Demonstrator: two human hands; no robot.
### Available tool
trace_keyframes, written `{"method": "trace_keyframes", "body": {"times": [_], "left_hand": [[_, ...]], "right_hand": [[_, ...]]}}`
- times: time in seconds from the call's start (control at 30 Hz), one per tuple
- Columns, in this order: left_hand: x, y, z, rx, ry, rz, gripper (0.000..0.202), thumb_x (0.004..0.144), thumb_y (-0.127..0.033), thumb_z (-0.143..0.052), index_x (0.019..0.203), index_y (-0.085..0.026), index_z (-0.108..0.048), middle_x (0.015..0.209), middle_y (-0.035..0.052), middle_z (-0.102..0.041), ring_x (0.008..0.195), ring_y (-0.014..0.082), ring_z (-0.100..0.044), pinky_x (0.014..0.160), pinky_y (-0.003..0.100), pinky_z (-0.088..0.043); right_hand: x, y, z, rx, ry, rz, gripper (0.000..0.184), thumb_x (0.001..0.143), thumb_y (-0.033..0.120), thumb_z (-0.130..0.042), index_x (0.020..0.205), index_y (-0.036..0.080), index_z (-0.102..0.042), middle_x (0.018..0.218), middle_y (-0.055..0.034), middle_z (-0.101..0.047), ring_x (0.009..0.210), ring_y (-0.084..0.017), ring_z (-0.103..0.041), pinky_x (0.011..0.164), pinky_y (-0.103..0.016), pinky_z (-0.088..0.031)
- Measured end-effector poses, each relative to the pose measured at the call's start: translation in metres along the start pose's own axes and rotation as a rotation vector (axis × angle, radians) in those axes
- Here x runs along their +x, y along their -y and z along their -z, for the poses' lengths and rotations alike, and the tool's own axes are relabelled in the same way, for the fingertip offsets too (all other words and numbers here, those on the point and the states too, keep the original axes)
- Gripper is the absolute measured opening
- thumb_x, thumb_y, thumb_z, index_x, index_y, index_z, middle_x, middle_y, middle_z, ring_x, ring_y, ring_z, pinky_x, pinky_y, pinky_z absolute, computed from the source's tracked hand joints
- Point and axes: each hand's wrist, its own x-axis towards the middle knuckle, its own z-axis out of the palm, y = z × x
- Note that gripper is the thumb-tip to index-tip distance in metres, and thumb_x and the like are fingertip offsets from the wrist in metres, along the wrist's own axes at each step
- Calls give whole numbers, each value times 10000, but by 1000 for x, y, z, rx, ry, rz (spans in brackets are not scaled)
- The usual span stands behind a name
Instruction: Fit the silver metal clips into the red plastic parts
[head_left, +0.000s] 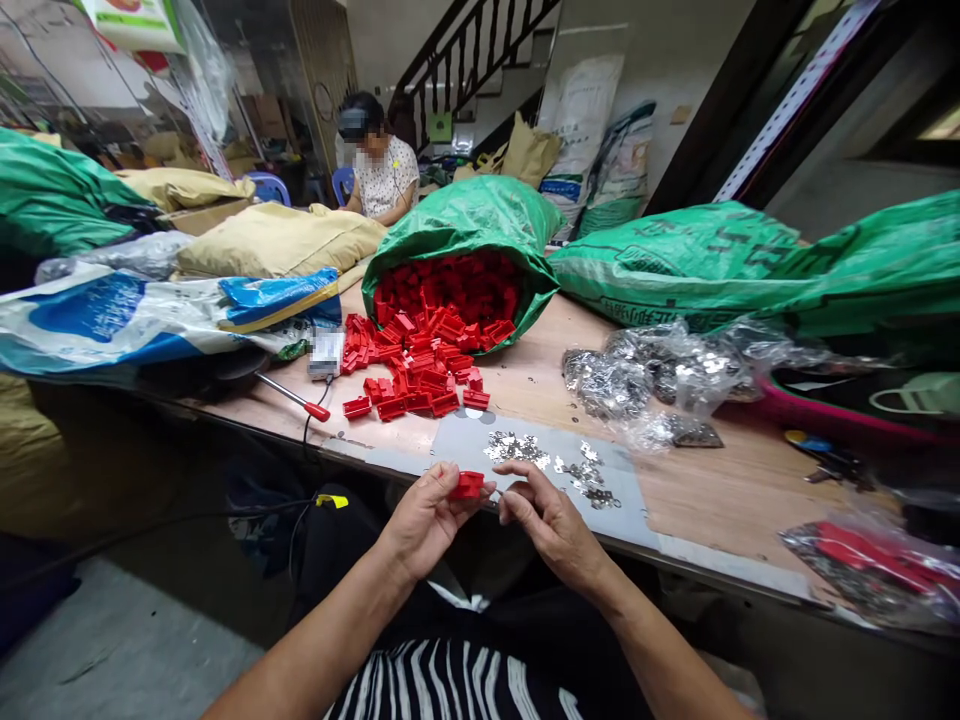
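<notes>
Head view | we see a bright, blocky red piece [469, 485] near the front edge of the counter [720, 495] | our left hand [431, 510] pinches it between thumb and fingers | our right hand [553, 522] sits just beside it, fingers bent and partly apart; whether they grip anything small, we cannot tell

pale wall [679, 60]; dark stair railing [478, 55]; grey floor [142, 640]; blue chair [279, 186]; wood-grain table [720, 505]
</notes>
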Motion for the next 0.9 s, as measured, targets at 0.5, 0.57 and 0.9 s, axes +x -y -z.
{"method": "trace_keyframes", "body": {"times": [0.5, 0.57, 0.9], "left_hand": [[-9, 6, -10, -254, -122, 134, 218, 907, -219, -533, 831, -57, -657, 820, 113, -721, 770, 165, -700, 850, 296, -548], [-9, 8, -10, -266, -125, 140, 212, 906, -215, -534, 830, -59, -655, 821, 108, -718, 760, 160, -698, 851, 300, -552], [-11, 14, -16, -294, -151, 61, 215, 916, -169, -497, 810, -68, -654, 830, 110, -708, 750, 161, -692, 857, 335, -556]], "right_hand": [[-1, 15, -6, -111, 44, 9, 347, 948, 375, -432, 1245, 238, -547, 701, 3, -646, 626, -151, -606, 650, -260, -476], [-2, 15, -6, -106, 44, 14, 336, 948, 380, -433, 1227, 238, -555, 722, -2, -655, 630, -151, -610, 655, -263, -484], [-2, 6, -12, -198, -63, 110, 265, 956, 339, -413, 1137, 247, -583, 1088, -42, -687, 937, -181, -654, 818, -273, -488]]}}
